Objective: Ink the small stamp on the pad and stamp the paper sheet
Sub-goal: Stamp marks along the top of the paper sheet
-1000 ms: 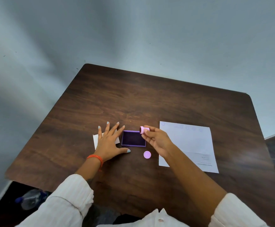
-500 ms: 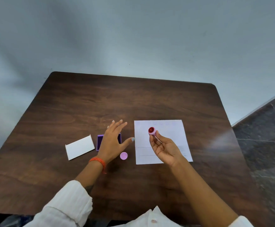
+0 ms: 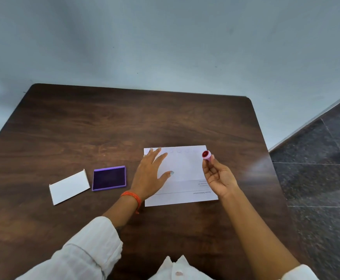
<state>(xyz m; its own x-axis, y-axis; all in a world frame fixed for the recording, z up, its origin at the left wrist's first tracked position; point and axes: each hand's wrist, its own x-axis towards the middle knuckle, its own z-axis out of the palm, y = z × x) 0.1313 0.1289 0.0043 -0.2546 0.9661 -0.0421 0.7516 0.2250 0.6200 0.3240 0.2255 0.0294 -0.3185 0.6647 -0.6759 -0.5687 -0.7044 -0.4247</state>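
The white paper sheet (image 3: 185,168) lies on the dark wooden table (image 3: 104,128), with faint round marks along its far edge and printed lines near me. My left hand (image 3: 149,174) rests flat and spread on the sheet's left part. My right hand (image 3: 218,176) holds the small pink stamp (image 3: 207,155) by its body above the sheet's far right corner, its red round face turned up toward me. The purple ink pad (image 3: 109,178) sits uncovered to the left of the sheet, apart from both hands.
A white rectangular lid or card (image 3: 69,186) lies left of the ink pad. The table's right edge (image 3: 266,158) drops to a dark tiled floor (image 3: 322,168). A grey wall stands behind the table.
My left hand has left the ink pad and come to lie flat on the paper. My right hand has carried the stamp rightward to the sheet's far right corner. The small pink cap is hidden from view.
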